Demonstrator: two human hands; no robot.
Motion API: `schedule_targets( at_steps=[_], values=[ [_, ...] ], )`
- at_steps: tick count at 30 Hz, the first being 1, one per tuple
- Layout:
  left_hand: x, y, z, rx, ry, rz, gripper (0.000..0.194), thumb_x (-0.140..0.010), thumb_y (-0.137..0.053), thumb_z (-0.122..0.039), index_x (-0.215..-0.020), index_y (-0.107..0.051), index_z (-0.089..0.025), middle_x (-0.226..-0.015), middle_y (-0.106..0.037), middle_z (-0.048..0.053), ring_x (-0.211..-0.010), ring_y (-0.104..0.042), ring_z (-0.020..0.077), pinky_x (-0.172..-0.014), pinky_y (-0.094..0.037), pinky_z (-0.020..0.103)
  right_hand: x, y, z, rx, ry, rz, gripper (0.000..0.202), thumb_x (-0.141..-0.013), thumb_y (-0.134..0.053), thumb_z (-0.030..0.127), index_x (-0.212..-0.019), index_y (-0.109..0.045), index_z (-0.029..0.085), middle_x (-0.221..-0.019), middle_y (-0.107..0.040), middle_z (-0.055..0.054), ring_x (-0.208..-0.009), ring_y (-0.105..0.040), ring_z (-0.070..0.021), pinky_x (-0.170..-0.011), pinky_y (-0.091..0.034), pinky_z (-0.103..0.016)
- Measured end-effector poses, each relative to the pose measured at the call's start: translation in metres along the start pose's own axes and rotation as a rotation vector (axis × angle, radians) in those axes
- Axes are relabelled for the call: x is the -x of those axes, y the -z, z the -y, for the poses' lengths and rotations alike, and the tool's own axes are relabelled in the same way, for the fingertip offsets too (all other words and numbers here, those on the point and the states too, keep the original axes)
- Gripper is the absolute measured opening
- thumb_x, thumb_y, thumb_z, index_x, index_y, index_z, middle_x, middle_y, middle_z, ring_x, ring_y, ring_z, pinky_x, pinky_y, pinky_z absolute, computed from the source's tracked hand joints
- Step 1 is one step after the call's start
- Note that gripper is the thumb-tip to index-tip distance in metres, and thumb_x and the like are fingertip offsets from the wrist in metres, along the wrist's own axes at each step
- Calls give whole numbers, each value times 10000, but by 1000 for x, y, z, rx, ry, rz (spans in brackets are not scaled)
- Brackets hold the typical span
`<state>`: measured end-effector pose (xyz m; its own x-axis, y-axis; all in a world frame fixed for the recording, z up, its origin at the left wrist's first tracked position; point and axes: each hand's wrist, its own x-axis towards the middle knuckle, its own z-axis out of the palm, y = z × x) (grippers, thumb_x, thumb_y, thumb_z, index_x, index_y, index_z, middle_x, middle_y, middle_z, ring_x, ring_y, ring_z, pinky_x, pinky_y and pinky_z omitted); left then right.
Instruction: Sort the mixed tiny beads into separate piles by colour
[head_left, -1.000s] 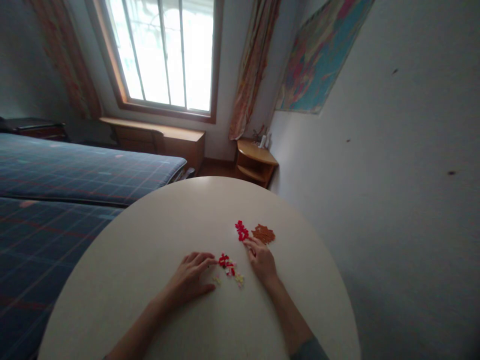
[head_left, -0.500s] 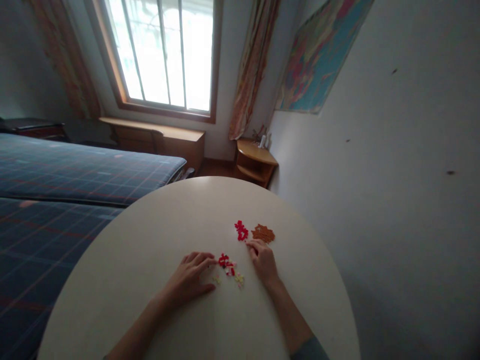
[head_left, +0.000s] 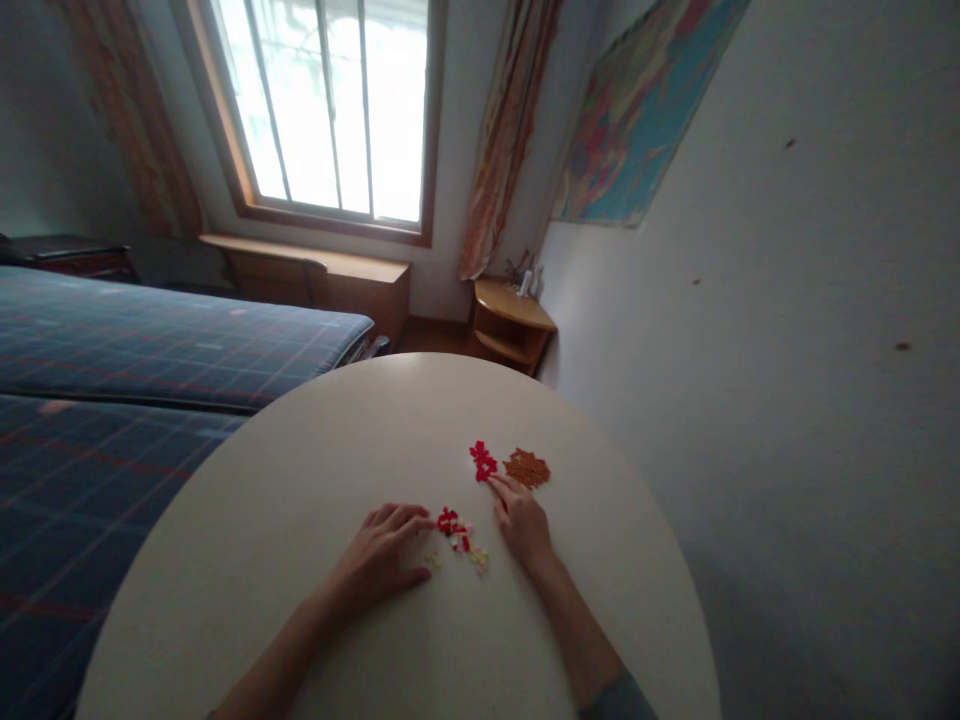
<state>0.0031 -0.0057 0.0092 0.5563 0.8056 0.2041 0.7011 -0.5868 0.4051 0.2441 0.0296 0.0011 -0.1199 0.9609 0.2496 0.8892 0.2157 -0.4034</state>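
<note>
On the round pale table (head_left: pixel 360 430) lie small loose pieces in several groups. My left hand (head_left: pixel 384 552) rests with fingers spread, its index fingertip at the edge of a mixed pile of red, white and dark pieces (head_left: pixel 453 527). Pale yellow pieces (head_left: pixel 478 560) lie at the near side of that pile, and a few more sit between my left thumb and index finger. My right hand (head_left: pixel 523 518) has its fingertips at the near edge of a red pile (head_left: pixel 482 460), just beside a brown pile (head_left: pixel 528 468). Whatever its fingertips may hold is too small to tell.
Left of the table is a bed with a blue plaid mattress (head_left: pixel 150 330). Behind stand a low wooden desk (head_left: pixel 360 268) and a corner shelf (head_left: pixel 514 305) under the curtain. A white wall (head_left: pixel 787 450) runs along the right.
My right hand has shifted slightly away from me and to the left, its fingertips now at the red pile. A small red piece near those fingertips no longer shows apart. My left hand stays put.
</note>
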Motion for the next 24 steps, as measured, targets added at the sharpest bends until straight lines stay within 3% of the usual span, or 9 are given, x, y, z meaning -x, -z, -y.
schedule_targets(
  at_steps=[10,17,21,24],
  values=[
    [1,-2,1,0,-3,3,458,-656,-638,-289,-1091,-498,-279,-1170,-524,19,-1045,-445,240,-887,-347,394,-1,1,3,68,28,21,448,-768,-396,101,-1183,-492,241,-1210,-519,-1,-1004,-496,-161,-890,-376,-289],
    [1,1,-1,5,-3,-8,438,-667,-626,-299,-1088,-504,-284,-1161,-529,20,-1036,-454,237,-887,-356,392,-2,0,0,-68,7,-55,474,-725,-396,53,-1152,-500,232,-1161,-543,-44,-1025,-500,-177,-880,-380,-304],
    [0,2,-2,2,4,8,431,-674,-625,-297,-1088,-506,-276,-1162,-530,19,-1039,-452,236,-895,-351,398,-1,3,-1,-162,4,-124,315,-729,-398,66,-952,-587,182,-945,-590,-57,-850,-547,-161,-782,-417,-277],
    [0,1,-1,-2,1,9,446,-675,-629,-293,-1102,-500,-292,-1167,-527,13,-1045,-447,236,-893,-349,399,2,5,2,-209,73,-63,234,-739,-436,89,-856,-615,185,-829,-576,-32,-655,-518,-122,-659,-418,-238]
  ],
)
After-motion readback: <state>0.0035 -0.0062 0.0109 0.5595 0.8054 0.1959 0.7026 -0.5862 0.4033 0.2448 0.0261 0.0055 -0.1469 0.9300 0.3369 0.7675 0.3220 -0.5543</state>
